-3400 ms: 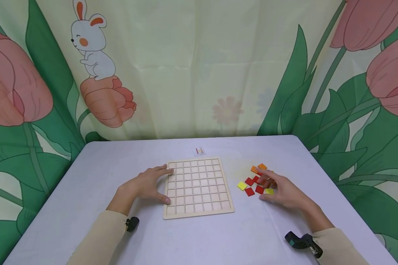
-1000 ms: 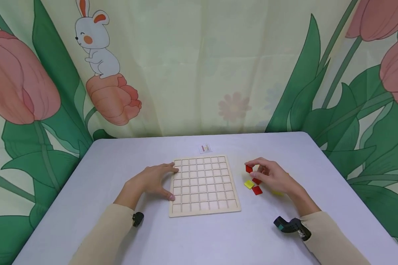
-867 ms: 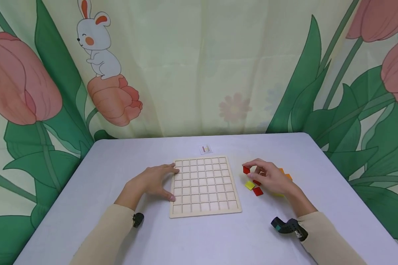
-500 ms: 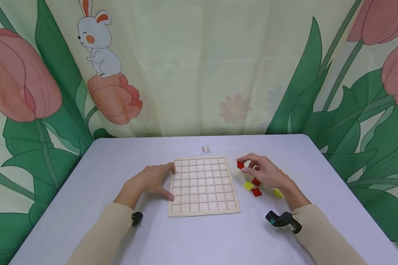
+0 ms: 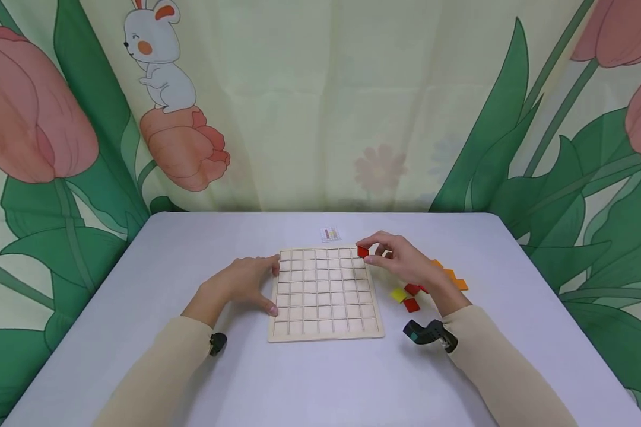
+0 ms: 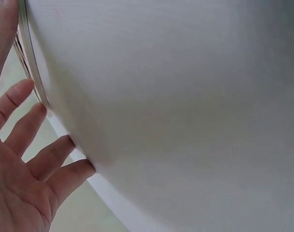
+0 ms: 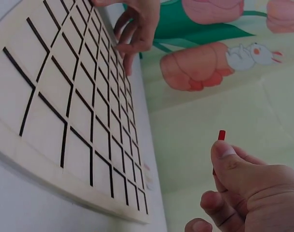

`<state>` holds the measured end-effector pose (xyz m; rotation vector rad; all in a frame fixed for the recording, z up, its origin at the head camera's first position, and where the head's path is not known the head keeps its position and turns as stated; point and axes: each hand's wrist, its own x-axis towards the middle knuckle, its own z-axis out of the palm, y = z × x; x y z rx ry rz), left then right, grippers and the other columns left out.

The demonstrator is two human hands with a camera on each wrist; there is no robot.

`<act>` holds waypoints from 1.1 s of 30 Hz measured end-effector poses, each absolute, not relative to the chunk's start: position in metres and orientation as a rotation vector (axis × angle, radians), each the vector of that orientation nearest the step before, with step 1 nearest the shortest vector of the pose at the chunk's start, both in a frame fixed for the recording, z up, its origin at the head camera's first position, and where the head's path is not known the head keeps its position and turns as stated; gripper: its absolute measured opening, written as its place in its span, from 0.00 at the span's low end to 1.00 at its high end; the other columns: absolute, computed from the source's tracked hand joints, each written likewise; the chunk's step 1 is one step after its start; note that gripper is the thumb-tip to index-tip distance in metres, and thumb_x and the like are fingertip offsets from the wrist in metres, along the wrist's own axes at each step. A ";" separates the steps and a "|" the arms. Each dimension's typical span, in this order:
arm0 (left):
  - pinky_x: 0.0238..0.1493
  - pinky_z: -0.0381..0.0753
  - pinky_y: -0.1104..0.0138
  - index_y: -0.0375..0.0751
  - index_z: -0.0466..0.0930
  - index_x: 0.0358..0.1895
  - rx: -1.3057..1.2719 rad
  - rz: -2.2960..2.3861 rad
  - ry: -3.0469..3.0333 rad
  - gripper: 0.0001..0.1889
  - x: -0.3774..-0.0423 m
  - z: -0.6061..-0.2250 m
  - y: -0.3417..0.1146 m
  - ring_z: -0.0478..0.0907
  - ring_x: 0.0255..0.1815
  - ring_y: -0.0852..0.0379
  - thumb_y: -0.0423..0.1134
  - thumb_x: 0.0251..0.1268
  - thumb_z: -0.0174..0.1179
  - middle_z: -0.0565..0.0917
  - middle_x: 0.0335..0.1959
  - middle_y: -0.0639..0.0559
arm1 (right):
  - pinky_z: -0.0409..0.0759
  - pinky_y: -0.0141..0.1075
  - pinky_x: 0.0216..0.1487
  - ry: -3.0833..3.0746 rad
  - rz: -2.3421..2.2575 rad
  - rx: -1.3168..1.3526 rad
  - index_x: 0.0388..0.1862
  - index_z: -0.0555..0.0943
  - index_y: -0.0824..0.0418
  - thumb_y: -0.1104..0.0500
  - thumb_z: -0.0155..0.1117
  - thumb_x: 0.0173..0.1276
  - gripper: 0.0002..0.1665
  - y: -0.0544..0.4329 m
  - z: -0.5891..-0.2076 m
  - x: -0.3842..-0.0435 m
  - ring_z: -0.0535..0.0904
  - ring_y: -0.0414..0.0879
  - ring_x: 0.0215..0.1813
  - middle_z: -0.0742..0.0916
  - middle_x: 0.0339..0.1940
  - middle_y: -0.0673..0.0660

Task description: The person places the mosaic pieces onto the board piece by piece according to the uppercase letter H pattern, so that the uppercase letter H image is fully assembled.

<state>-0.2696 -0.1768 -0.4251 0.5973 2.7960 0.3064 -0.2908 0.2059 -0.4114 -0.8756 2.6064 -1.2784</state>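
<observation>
Nearest the viewer, two beige sleeves reached forward over a pale grey desk (image 5: 320, 379). Between them lay a wooden grid board (image 5: 324, 293) with empty square cells. The left hand (image 5: 241, 286) rested flat on the desk with fingers straight and spread, its fingertips touching the board's left edge, its grip holding nothing. To the right of the board, loose red, yellow and orange tiles (image 5: 411, 305) lay scattered on the desk. Farther on, the right hand (image 5: 400, 258) hovered over the board's far right corner, its grip narrowed to a pinch of thumb and forefinger around a small red tile (image 5: 362, 251), held above the corner cells. Beyond the board lay a small printed card (image 5: 330, 234), and behind the desk hung a curtain (image 5: 320, 101) printed with tulips and a rabbit.
</observation>
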 end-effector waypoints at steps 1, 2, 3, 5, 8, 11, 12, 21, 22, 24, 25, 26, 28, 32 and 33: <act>0.54 0.76 0.56 0.59 0.73 0.52 0.609 0.312 2.795 0.45 -0.271 -0.424 -0.176 0.75 0.46 0.56 0.73 0.26 0.81 0.81 0.53 0.57 | 0.79 0.36 0.41 2.601 -1.287 -0.891 0.65 0.82 0.53 0.59 0.69 0.73 0.22 0.203 -0.411 -0.293 0.78 0.49 0.47 0.84 0.58 0.52; 0.53 0.76 0.56 0.58 0.73 0.51 0.614 0.318 2.792 0.45 -0.271 -0.424 -0.176 0.74 0.44 0.56 0.73 0.26 0.81 0.81 0.52 0.56 | 0.79 0.36 0.41 2.594 -1.294 -0.909 0.65 0.82 0.54 0.59 0.69 0.73 0.22 0.200 -0.411 -0.295 0.78 0.49 0.47 0.84 0.58 0.52; 0.51 0.76 0.57 0.58 0.73 0.51 0.613 0.319 2.791 0.44 -0.272 -0.423 -0.176 0.74 0.43 0.56 0.73 0.26 0.81 0.81 0.50 0.56 | 0.78 0.36 0.41 2.585 -1.299 -0.923 0.65 0.82 0.54 0.60 0.68 0.73 0.22 0.197 -0.411 -0.296 0.78 0.49 0.47 0.84 0.57 0.53; 0.51 0.75 0.58 0.59 0.73 0.50 0.596 0.323 2.790 0.44 -0.269 -0.425 -0.176 0.73 0.43 0.57 0.72 0.26 0.81 0.80 0.50 0.58 | 0.78 0.36 0.41 2.564 -1.299 -0.941 0.65 0.82 0.55 0.59 0.68 0.73 0.22 0.188 -0.414 -0.298 0.78 0.49 0.46 0.84 0.57 0.54; 0.51 0.75 0.58 0.58 0.73 0.50 0.592 0.335 2.790 0.44 -0.266 -0.425 -0.177 0.73 0.42 0.56 0.71 0.26 0.82 0.80 0.47 0.58 | 0.78 0.37 0.42 2.549 -1.292 -0.947 0.65 0.82 0.56 0.58 0.68 0.73 0.22 0.177 -0.416 -0.300 0.78 0.49 0.46 0.84 0.55 0.53; 0.52 0.76 0.58 0.59 0.73 0.51 0.609 0.335 2.798 0.44 -0.266 -0.425 -0.175 0.74 0.42 0.56 0.72 0.27 0.81 0.80 0.47 0.59 | 0.77 0.38 0.42 2.549 -1.291 -0.965 0.64 0.82 0.58 0.59 0.68 0.73 0.22 0.170 -0.417 -0.303 0.78 0.49 0.45 0.85 0.55 0.53; 0.51 0.76 0.58 0.59 0.73 0.51 0.613 0.333 2.801 0.44 -0.267 -0.425 -0.175 0.74 0.41 0.56 0.72 0.27 0.81 0.80 0.46 0.58 | 0.77 0.38 0.42 2.548 -1.298 -0.975 0.64 0.82 0.58 0.60 0.68 0.73 0.21 0.168 -0.417 -0.305 0.78 0.49 0.45 0.85 0.54 0.54; 0.52 0.77 0.56 0.60 0.74 0.51 0.572 0.345 2.812 0.45 -0.269 -0.426 -0.176 0.76 0.44 0.55 0.73 0.23 0.81 0.81 0.49 0.59 | 0.78 0.44 0.43 2.515 -1.321 -1.039 0.62 0.83 0.57 0.62 0.69 0.72 0.20 0.151 -0.415 -0.312 0.80 0.49 0.44 0.85 0.54 0.54; 0.52 0.77 0.55 0.60 0.73 0.50 0.571 0.351 2.812 0.45 -0.269 -0.427 -0.176 0.77 0.44 0.54 0.73 0.23 0.81 0.81 0.47 0.58 | 0.78 0.43 0.43 2.517 -1.320 -1.037 0.62 0.83 0.57 0.62 0.69 0.72 0.20 0.149 -0.417 -0.313 0.80 0.49 0.44 0.85 0.54 0.54; 0.56 0.76 0.53 0.60 0.73 0.50 0.565 0.356 2.811 0.45 -0.268 -0.429 -0.176 0.79 0.48 0.52 0.72 0.23 0.81 0.81 0.47 0.58 | 0.79 0.42 0.42 2.515 -1.312 -1.029 0.63 0.83 0.58 0.62 0.69 0.72 0.21 0.145 -0.421 -0.313 0.80 0.49 0.44 0.85 0.54 0.53; 0.57 0.76 0.52 0.60 0.73 0.49 0.563 0.357 2.810 0.44 -0.267 -0.430 -0.176 0.80 0.51 0.51 0.72 0.23 0.81 0.82 0.48 0.58 | 0.79 0.41 0.41 2.511 -1.304 -1.025 0.63 0.82 0.59 0.62 0.69 0.72 0.21 0.142 -0.423 -0.314 0.80 0.48 0.44 0.85 0.55 0.53; 0.58 0.76 0.51 0.60 0.73 0.49 0.560 0.358 2.810 0.44 -0.267 -0.431 -0.176 0.80 0.54 0.50 0.72 0.23 0.81 0.82 0.48 0.58 | 0.79 0.40 0.40 2.507 -1.297 -1.026 0.64 0.82 0.60 0.62 0.69 0.72 0.22 0.139 -0.426 -0.315 0.80 0.48 0.43 0.85 0.55 0.53; 0.60 0.75 0.51 0.60 0.73 0.49 0.560 0.355 2.809 0.44 -0.266 -0.432 -0.176 0.81 0.56 0.49 0.73 0.23 0.81 0.82 0.49 0.58 | 0.79 0.38 0.39 2.507 -1.273 -1.023 0.64 0.81 0.61 0.62 0.68 0.73 0.22 0.134 -0.430 -0.316 0.80 0.47 0.43 0.85 0.56 0.53; 0.58 0.77 0.53 0.61 0.73 0.51 0.542 0.363 2.819 0.44 -0.265 -0.430 -0.176 0.80 0.54 0.50 0.73 0.24 0.81 0.82 0.52 0.57 | 0.78 0.36 0.39 2.522 -1.247 -0.999 0.64 0.82 0.60 0.61 0.68 0.73 0.22 0.121 -0.433 -0.318 0.80 0.45 0.42 0.86 0.55 0.52; 0.58 0.77 0.53 0.61 0.73 0.51 0.536 0.367 2.820 0.45 -0.265 -0.429 -0.177 0.80 0.55 0.50 0.72 0.24 0.81 0.81 0.54 0.57 | 0.78 0.36 0.39 2.525 -1.238 -0.990 0.64 0.82 0.60 0.61 0.68 0.73 0.21 0.118 -0.433 -0.319 0.80 0.45 0.42 0.86 0.55 0.51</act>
